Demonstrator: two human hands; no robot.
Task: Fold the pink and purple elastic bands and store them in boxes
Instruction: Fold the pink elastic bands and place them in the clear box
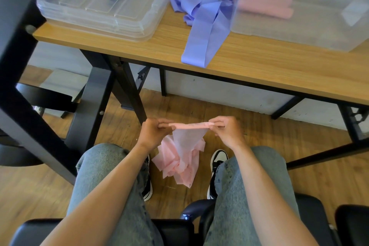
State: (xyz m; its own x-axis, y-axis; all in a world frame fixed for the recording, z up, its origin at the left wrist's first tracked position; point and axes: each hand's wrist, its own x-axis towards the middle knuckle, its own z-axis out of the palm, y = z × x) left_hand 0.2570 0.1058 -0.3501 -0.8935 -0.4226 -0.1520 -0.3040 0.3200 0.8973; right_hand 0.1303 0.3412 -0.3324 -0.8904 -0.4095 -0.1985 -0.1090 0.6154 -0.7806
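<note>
While each grip, left hand (154, 133) and right hand (226, 131), pinches it, pink band (182, 154) hangs between.

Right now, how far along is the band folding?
Done: folded pink bands lie inside the clear box. In hand: the left hand and right hand pinch a pink band taut. Left: the purple bands lie loose on the table.
</note>
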